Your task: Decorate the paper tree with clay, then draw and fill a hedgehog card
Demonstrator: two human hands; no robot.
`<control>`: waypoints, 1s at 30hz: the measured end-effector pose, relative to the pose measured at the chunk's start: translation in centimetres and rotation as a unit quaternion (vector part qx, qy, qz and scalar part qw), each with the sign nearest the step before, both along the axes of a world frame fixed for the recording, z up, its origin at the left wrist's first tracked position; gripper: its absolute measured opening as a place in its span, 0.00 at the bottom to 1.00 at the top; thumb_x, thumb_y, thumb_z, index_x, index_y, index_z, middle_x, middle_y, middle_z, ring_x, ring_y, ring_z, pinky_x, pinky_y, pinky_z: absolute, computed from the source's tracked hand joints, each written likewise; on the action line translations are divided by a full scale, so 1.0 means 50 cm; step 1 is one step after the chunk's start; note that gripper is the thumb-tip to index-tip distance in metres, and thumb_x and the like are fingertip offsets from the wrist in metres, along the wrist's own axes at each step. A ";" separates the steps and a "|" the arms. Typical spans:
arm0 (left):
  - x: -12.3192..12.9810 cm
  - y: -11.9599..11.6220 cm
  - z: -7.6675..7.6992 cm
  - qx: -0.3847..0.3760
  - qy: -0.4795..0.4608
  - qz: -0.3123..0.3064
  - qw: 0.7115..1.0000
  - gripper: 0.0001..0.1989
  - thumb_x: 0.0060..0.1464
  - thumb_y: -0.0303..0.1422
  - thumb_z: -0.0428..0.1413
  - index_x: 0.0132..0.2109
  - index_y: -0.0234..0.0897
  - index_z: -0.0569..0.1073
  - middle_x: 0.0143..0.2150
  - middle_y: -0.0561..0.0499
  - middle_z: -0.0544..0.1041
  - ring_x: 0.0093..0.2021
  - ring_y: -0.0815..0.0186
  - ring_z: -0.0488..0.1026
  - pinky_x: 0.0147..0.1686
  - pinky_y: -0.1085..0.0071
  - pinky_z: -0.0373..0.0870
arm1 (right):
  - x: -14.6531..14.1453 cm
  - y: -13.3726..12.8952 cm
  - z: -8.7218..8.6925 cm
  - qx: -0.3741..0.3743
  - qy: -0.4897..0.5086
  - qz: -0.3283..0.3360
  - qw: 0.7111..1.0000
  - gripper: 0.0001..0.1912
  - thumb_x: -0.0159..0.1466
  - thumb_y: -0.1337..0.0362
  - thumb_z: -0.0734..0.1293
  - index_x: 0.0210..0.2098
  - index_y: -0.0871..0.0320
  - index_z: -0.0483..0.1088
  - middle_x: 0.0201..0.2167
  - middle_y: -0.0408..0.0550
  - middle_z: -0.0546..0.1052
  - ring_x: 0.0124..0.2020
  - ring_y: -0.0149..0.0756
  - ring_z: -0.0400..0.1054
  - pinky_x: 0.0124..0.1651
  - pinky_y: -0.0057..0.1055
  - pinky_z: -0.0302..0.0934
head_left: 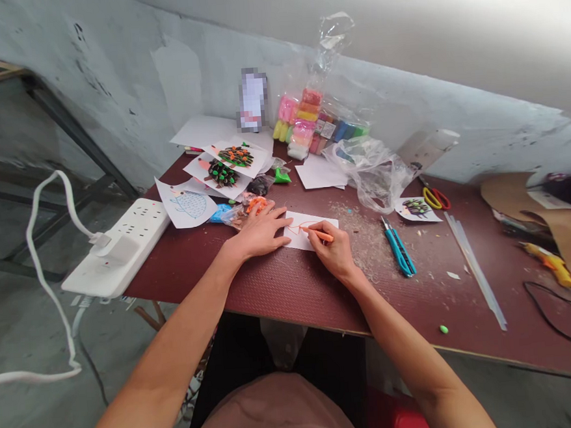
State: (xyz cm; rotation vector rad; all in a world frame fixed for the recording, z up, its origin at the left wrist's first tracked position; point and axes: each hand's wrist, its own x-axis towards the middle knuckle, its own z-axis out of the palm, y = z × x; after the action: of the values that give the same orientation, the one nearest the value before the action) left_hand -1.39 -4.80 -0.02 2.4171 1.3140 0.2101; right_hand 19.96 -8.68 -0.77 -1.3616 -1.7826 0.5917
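Note:
A small white sheet of paper (297, 240) lies on the dark red table, bearing a few thin orange lines. My right hand (334, 253) is closed around an orange marker (322, 233), its tip touching the paper. My left hand (260, 232) lies flat with fingers spread, the fingertips at the paper's left edge. Just beyond it are orange clay (258, 205) in a clear bag and a blue packet (221, 213). Cards with hedgehog-like pictures (223, 173) overlap at the back left, near a sheet with a blue drawing (189, 204).
Right of my hands lie a teal utility knife (399, 248), yellow-and-red scissors (435, 198), clear glue sticks (478, 272) and a yellow glue gun (550, 264). Bagged coloured clay (303, 125) and a phone (253, 100) stand against the wall. A power strip (122, 248) sits at the left edge.

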 end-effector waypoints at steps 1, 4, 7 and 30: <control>0.000 -0.001 0.001 -0.002 0.001 0.001 1.000 0.27 0.62 0.44 0.54 0.66 0.46 0.71 0.75 0.47 0.61 0.76 0.46 0.48 0.72 0.44 0.40 | 0.000 0.000 0.000 0.000 0.002 0.000 1.000 0.11 0.65 0.56 0.65 0.35 0.56 0.76 0.32 0.50 0.82 0.30 0.37 0.72 0.36 0.32 0.66; 0.000 -0.001 0.002 -0.001 -0.001 0.001 1.000 0.27 0.61 0.44 0.54 0.66 0.46 0.72 0.74 0.48 0.61 0.76 0.46 0.48 0.72 0.44 0.40 | -0.001 0.001 0.001 0.001 0.006 0.001 1.000 0.11 0.65 0.56 0.65 0.35 0.56 0.76 0.33 0.50 0.82 0.31 0.37 0.72 0.38 0.33 0.67; -0.001 0.001 -0.002 0.003 -0.006 -0.004 1.000 0.27 0.61 0.45 0.54 0.65 0.47 0.72 0.74 0.48 0.61 0.76 0.46 0.49 0.72 0.43 0.39 | -0.002 0.003 0.001 0.000 0.007 0.005 1.000 0.12 0.65 0.56 0.65 0.35 0.56 0.76 0.34 0.51 0.82 0.31 0.38 0.73 0.38 0.34 0.67; 0.002 -0.002 0.007 -0.001 0.012 -0.002 1.000 0.27 0.62 0.44 0.54 0.66 0.45 0.71 0.75 0.47 0.60 0.76 0.46 0.48 0.72 0.43 0.41 | 0.002 -0.004 0.002 0.028 -0.033 0.009 0.999 0.08 0.64 0.62 0.64 0.29 0.56 0.71 0.27 0.46 0.78 0.26 0.33 0.68 0.34 0.30 0.61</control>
State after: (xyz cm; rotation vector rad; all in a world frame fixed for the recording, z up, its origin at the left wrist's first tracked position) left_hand -1.28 -4.92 0.33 2.4275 1.3193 0.1783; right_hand 20.05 -8.88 -0.66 -1.3434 -1.8526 0.5080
